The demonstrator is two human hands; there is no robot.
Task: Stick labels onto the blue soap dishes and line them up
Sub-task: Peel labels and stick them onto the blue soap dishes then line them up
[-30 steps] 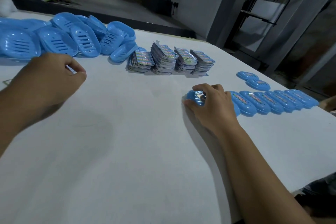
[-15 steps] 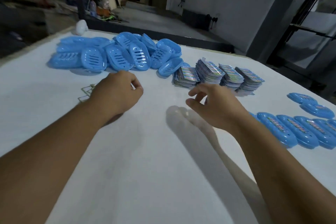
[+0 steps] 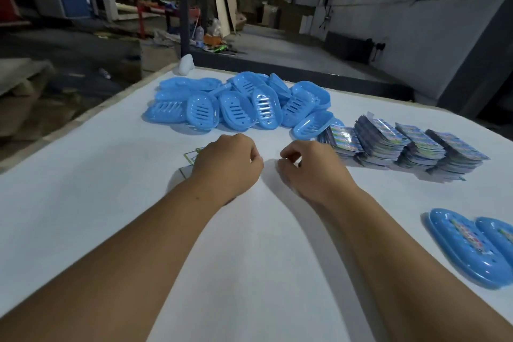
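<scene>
Resting on a smooth white table (image 3: 249, 272) in a cluttered workshop, both hands (image 3: 227, 166) (image 3: 311, 172) curl loosely closed; whether they hold anything cannot be told, near slotted glossy blue plastic soap dishes (image 3: 238, 108).

Left hand (image 3: 227, 166) hides perhaps a label sheet (image 3: 191, 157).

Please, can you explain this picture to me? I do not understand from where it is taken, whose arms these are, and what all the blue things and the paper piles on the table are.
There is no machine here. A person wears a camera on the head, so you look down along their own two bare arms. The left hand and the right hand meet over a white table, fingers curled; what they pinch, if anything, is too small to tell. Behind them lies a heap of blue soap dishes without labels. To the right stand stacks of colourful labels. At the right edge lie labelled dishes, already finished. Something flat and thin lies partly under the left hand.
</scene>
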